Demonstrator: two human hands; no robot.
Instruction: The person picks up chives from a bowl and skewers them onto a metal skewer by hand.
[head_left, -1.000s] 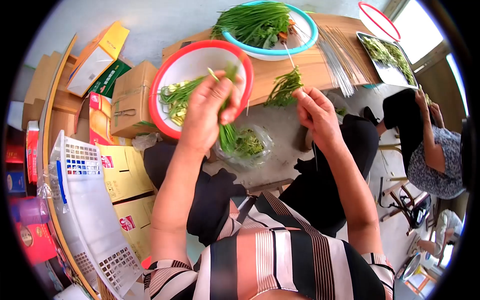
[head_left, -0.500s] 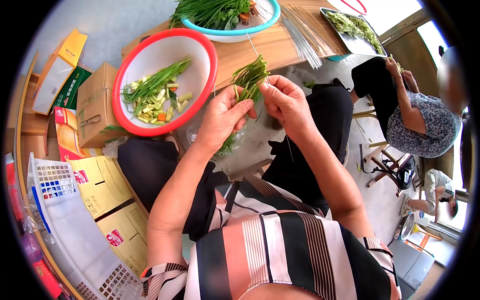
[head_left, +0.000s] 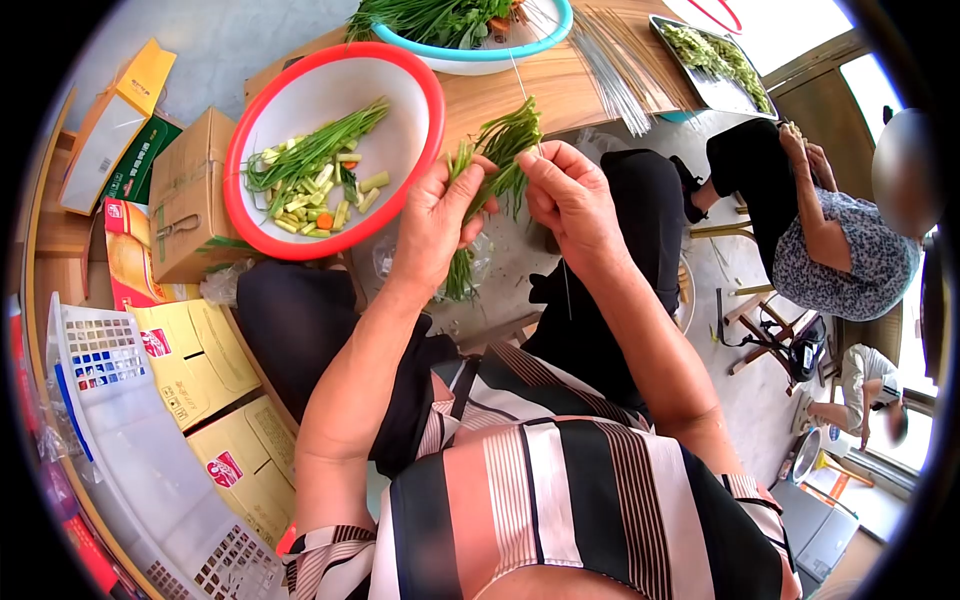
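My left hand (head_left: 440,215) is closed round a bunch of long green stems (head_left: 459,272), which hang below it. My right hand (head_left: 570,198) pinches a thin metal skewer (head_left: 516,75), with folded green stems (head_left: 510,132) gathered on it between my two hands. The skewer's other end shows below my right hand. To the left, a white basin with a red rim (head_left: 437,100) holds cut stalk pieces (head_left: 330,200), a bit of orange vegetable and a bundle of thin greens (head_left: 325,147).
A blue-rimmed basin (head_left: 555,38) of greens, loose skewers (head_left: 610,80) and a metal tray (head_left: 705,88) are on the wooden table (head_left: 480,105). Cardboard boxes (head_left: 195,205) and a white plastic basket (head_left: 140,440) stand left. Two people sit at the right, one nearby (head_left: 845,240).
The view has shifted. My hands have come together from farther apart, and my left hand's bunch now meets the stems on the skewer. Its greens no longer hang over the red-rimmed basin.
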